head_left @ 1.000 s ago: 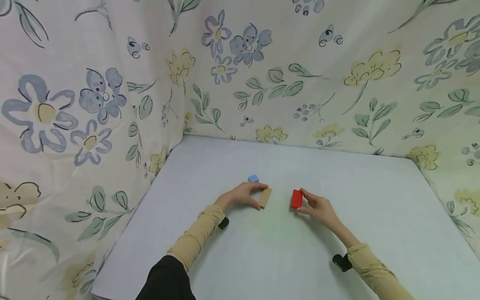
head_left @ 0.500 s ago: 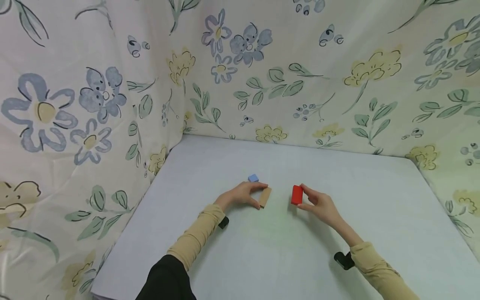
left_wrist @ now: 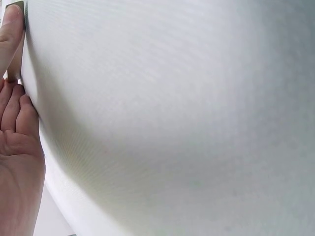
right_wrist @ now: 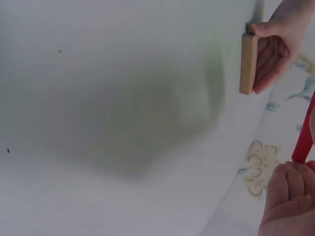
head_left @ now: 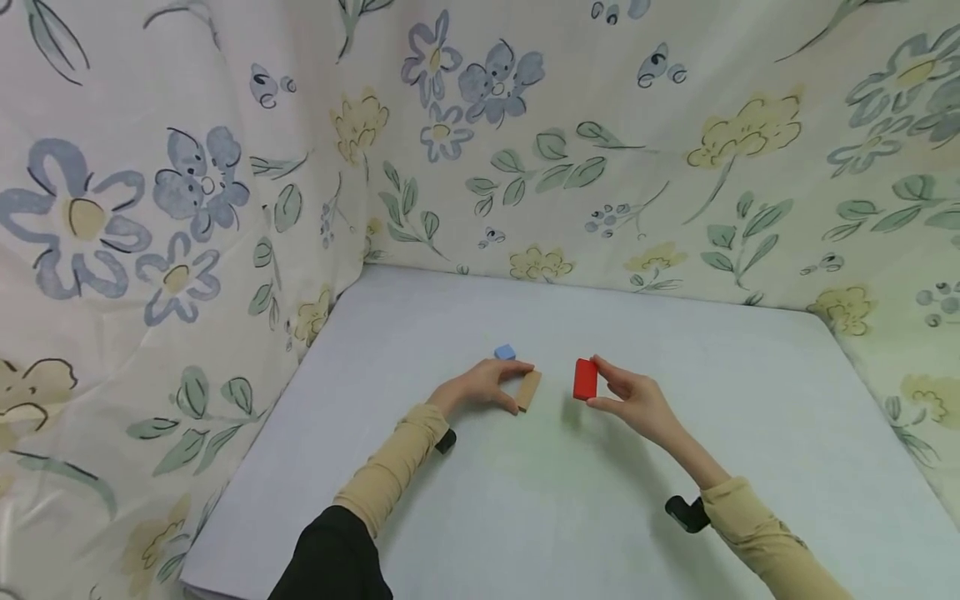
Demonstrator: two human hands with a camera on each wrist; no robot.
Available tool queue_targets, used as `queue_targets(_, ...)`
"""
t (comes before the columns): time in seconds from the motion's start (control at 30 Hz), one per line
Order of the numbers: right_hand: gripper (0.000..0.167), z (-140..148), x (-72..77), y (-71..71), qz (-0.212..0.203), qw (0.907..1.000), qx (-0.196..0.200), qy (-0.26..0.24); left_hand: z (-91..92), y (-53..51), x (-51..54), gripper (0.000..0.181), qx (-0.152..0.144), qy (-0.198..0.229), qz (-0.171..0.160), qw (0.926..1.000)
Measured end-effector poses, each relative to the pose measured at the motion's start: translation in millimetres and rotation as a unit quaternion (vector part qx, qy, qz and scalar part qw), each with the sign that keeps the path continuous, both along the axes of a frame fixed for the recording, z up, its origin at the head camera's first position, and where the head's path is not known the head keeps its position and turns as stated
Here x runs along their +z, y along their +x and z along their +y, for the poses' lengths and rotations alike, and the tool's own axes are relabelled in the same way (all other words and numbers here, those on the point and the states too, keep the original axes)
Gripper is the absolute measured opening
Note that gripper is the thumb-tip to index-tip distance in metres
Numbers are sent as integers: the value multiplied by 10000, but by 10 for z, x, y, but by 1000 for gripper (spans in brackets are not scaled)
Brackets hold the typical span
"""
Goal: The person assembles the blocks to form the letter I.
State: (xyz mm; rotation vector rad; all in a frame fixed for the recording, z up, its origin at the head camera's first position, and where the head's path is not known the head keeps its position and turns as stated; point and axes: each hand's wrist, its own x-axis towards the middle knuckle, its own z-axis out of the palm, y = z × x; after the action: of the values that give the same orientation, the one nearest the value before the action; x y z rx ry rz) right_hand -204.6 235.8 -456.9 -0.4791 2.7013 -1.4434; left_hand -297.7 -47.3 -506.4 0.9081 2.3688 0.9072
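In the head view the left hand (head_left: 482,386) pinches a flat wooden block (head_left: 528,391) by its two ends, the block lying on the white table. The right wrist view also shows this wooden block (right_wrist: 248,64) between the left thumb and fingers (right_wrist: 275,73). To the right, the right hand (head_left: 637,407) holds a red block (head_left: 585,379) between thumb and fingers, raised above the table with a shadow below. Part of the red block (right_wrist: 305,135) appears at the right wrist view's edge. A small blue block (head_left: 505,352) lies just behind the left hand.
The white table (head_left: 585,517) extends around both hands. A floral cloth (head_left: 570,208) hangs behind it and along the left side. Each wrist carries a small black device, one at the left (head_left: 446,442) and one at the right (head_left: 687,514).
My right hand has lifted the red block off the table and shifted it slightly left and away from the body. The left hand stays on the wooden block. The head view has tilted slightly.
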Motion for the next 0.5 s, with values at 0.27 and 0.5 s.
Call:
queue_targets(0.27, 71, -90, 105, 38, 91, 9999, 90, 4, -29, 10, -11, 81, -26, 66, 29, 10000)
queue_targets(0.5, 69, -101, 75, 30, 16, 10000, 77, -35, -11, 3, 1, 81, -52, 64, -14, 10000)
